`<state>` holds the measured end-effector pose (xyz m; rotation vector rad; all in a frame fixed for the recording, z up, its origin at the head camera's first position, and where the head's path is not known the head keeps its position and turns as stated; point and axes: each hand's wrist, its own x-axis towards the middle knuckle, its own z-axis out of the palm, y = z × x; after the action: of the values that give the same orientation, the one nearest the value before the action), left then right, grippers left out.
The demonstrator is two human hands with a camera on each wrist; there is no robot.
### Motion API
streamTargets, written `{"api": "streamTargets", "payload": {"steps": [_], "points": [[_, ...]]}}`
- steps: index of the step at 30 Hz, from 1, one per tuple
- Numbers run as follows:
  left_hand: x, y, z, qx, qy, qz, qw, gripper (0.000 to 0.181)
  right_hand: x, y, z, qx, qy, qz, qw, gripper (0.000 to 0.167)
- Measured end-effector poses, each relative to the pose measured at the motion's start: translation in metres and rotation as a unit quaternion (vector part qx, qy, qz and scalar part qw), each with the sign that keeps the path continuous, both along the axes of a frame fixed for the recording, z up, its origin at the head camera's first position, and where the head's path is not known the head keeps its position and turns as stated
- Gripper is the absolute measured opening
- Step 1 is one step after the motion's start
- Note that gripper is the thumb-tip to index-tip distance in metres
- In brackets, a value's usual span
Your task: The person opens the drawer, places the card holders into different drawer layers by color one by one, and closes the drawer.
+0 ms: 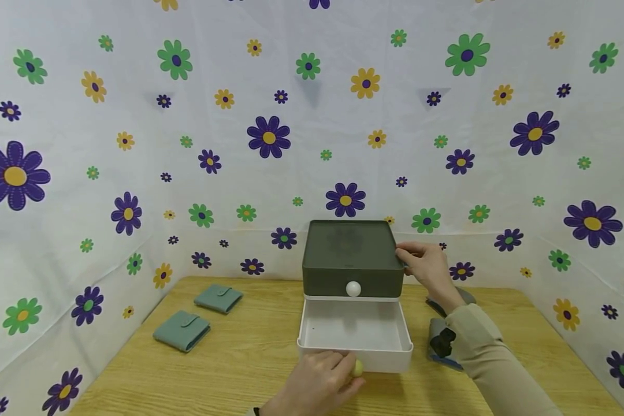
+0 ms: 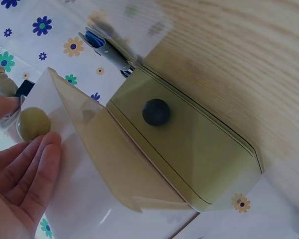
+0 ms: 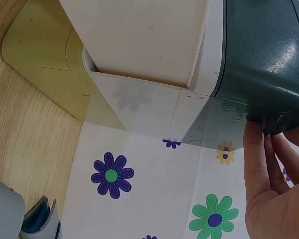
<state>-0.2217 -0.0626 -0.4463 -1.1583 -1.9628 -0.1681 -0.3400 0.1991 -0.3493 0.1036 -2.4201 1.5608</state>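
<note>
A small drawer box with a dark green upper part stands on the table. Its upper drawer has a white knob. Below, the white lower drawer stands pulled out, with its bare white floor in sight. My left hand holds the lower drawer's yellow-green knob between thumb and fingers. My right hand grips the box's upper right edge; in the right wrist view its fingertips meet the dark green corner. Part of that contact is hidden.
Two green wallets lie on the table's left side. To the right of the box are a dark wallet and a grey-blue wallet, partly behind the right forearm. A flower-patterned curtain encloses the table.
</note>
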Motion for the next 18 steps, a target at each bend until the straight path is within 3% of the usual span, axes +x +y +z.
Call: {"api": "streamTargets", "payload": {"steps": [7, 12, 18], "points": [[-0.003, -0.006, 0.007, 0.063, 0.004, -0.030, 0.9976, 0.012, 0.000, 0.000, 0.002, 0.003, -0.004, -0.004, 1.0000, 0.035], [-0.006, -0.011, 0.015, 0.100, -0.008, -0.044, 0.9940, 0.018, 0.000, -0.001, 0.001, 0.004, -0.005, -0.002, 1.0000, 0.034], [-0.014, -0.022, 0.022, 0.144, -0.037, -0.018, 0.9887, 0.023, 0.000, 0.000, 0.001, 0.004, -0.003, 0.000, 1.0000, 0.034]]}}
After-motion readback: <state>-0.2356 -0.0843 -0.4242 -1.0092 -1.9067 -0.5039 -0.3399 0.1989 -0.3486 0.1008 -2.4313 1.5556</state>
